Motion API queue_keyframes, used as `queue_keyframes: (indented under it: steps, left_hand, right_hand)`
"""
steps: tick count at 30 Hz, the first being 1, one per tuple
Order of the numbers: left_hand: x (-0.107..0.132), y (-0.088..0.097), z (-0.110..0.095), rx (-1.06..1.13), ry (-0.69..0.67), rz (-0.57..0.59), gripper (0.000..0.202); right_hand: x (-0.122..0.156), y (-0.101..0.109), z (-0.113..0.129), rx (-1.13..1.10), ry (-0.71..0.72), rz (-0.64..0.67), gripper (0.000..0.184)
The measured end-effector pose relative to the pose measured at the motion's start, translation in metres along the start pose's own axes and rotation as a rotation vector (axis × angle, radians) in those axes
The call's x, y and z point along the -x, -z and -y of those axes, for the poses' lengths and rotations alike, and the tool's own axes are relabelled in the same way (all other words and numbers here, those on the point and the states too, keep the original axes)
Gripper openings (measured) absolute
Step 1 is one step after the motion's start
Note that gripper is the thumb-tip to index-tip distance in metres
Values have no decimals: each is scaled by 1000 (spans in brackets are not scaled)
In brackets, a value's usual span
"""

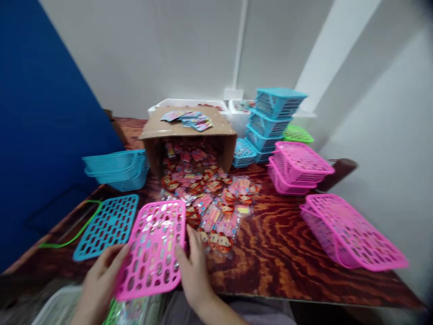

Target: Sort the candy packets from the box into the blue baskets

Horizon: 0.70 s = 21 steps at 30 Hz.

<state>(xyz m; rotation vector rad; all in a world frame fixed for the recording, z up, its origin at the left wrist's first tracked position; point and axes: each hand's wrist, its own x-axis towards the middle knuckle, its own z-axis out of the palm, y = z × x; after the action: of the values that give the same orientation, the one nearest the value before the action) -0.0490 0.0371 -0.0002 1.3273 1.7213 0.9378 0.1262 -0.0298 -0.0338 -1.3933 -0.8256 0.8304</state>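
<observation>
At the far left of the frame a blue panel [43, 135] stands along the edge of the worktop [287, 243], and below it a thin green frame [72, 230] lies by the worktop's left rim. Just right of that, a stack of blue baskets [117, 169] sits in the middle left, with a flat blue lid [108, 225] lying in front of it. At the lower left, the left hand [101, 280] has its grip curled on the left edge of a pink lid [152, 250], which is tilted over the near edge of the worktop at the lower centre, just beside the blue lid. The right hand [194, 271] holds the lid's right edge, thumb on its top face and fingers stretched along its side. Under the hands a white tub [57, 307] shows at the bottom edge. Behind the lid, a cardboard box [187, 131] lies on its side at the centre, and small colourful packets [209, 198] spill from it down to the right hand's fingertips; a few more packets rest on top of the box. Right of the box rises a second stack of blue baskets [270, 119], with a green basket [297, 134] behind it. Further right sit two stacked pink baskets [297, 167], and a single pink basket [352, 232] lies tilted near the right edge.
</observation>
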Motion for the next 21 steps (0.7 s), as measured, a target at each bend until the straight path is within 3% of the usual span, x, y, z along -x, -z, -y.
queue_keyframes:
  steps: [3, 7, 14, 18, 21]
  left_hand:
    - [6, -1, -5, -17, -83, 5, 45]
    - [13, -8, 0, 10, -147, -29, 41]
    - [14, -12, 14, 341, -6, -81, 51]
    - [22, -14, 15, 514, 184, 107, 56]
    - [34, -10, 22, 683, 305, 295, 64]
  right_hand:
    - [11, 6, -1, -36, -56, 107, 49]
    - [5, 12, 2, -79, -19, 214, 48]
    - [-4, 14, 1, -240, -121, 279, 59]
    - [15, 19, 2, -315, -225, 311, 62]
    - [25, 23, 5, -322, -199, 329, 59]
